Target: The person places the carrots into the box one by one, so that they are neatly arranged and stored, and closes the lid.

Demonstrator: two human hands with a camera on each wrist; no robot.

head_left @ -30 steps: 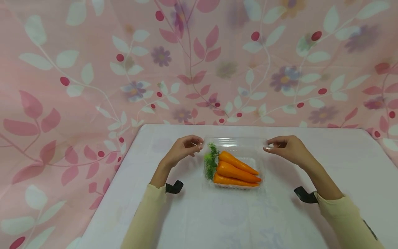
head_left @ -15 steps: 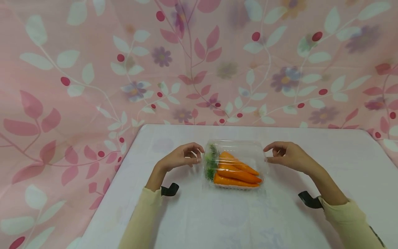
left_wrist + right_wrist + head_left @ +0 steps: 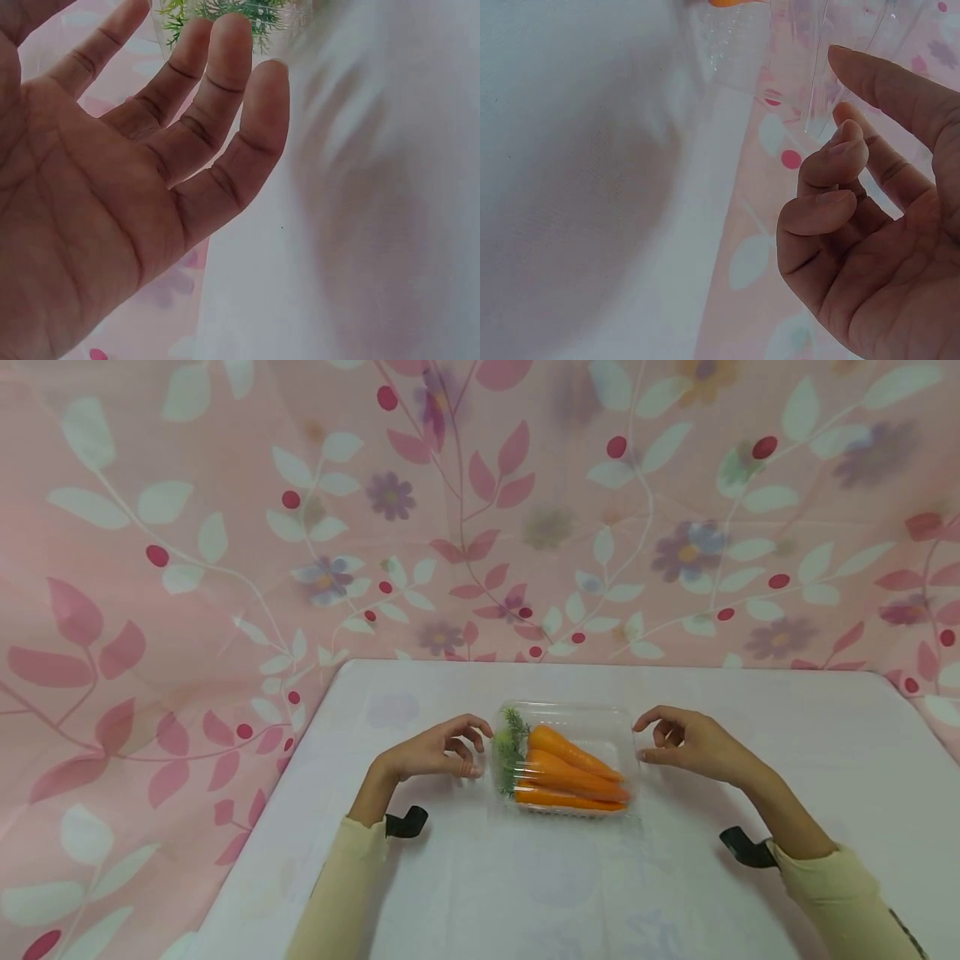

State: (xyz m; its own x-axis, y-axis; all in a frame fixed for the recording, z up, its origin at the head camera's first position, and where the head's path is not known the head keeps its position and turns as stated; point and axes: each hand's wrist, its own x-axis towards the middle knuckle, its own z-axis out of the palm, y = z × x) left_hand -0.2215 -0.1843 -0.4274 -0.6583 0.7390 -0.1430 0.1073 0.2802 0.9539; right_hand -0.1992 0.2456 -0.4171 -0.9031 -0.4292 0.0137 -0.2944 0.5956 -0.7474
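Note:
A clear plastic clamshell box stands on the table and holds three orange carrots. Green leafy tops fill its left end. The transparent lid lies low over the carrots, with glints running across them. My left hand is at the box's left side, index fingertip right at the edge, the other fingers loosely bent. On the other side my right hand keeps index finger and thumb apart beside the lid's edge. In the right wrist view, clear plastic shows near those fingertips, and the remaining fingers curl inward.
A white cloth covers the table. Behind it hangs a pink floral curtain. Black curved pieces, one at the left wrist and one at the right wrist, stick out from the sleeves.
The lid, raised at the back one second ago, has come down forward over the carrots. Both hands have moved toward the person along the box's sides, and their fingers have loosened from the lid.

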